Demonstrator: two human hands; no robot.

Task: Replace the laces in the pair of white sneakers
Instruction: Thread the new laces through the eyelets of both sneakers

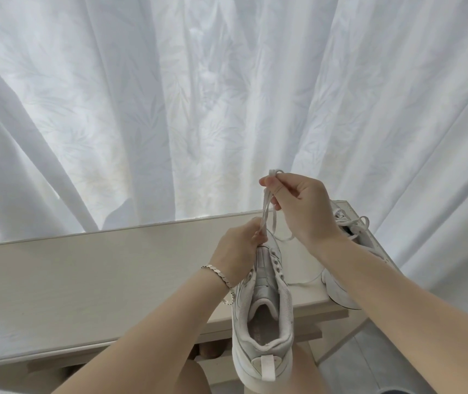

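**Fig. 1. Lace drawn up from the held sneaker, head view**

A white curtain (pixel 170 95) fills the background behind a pale counter (pixel 99 280). The second sneaker (pixel 340 291) lies at the counter's right end, its own lace in place. The held sneaker (pixel 264 322) is in the air in front of the counter's near edge, heel toward you.

Your left hand (pixel 238 248), fingers curled, grips the sneaker's forepart, with its fingertips at the lace's base. Your right hand (pixel 301 206) is raised above it and pinches a doubled lace (pixel 265 211) between thumb and forefinger. A bracelet (pixel 218 273) sits on the left wrist.

Likely faults:
- A sharp pull may snag the lace in an eyelet and tug the sneaker from your one-handed hold. Nothing supports it below.
- Your right forearm passes just over the second sneaker and could nudge it off the corner.

Not resolved:
- The held sneaker's toe is behind your left hand.
- The eyelets the lace passes through cannot be made out.
- Whether this lace is old or new cannot be told.
- Most of the second sneaker is behind your right forearm.
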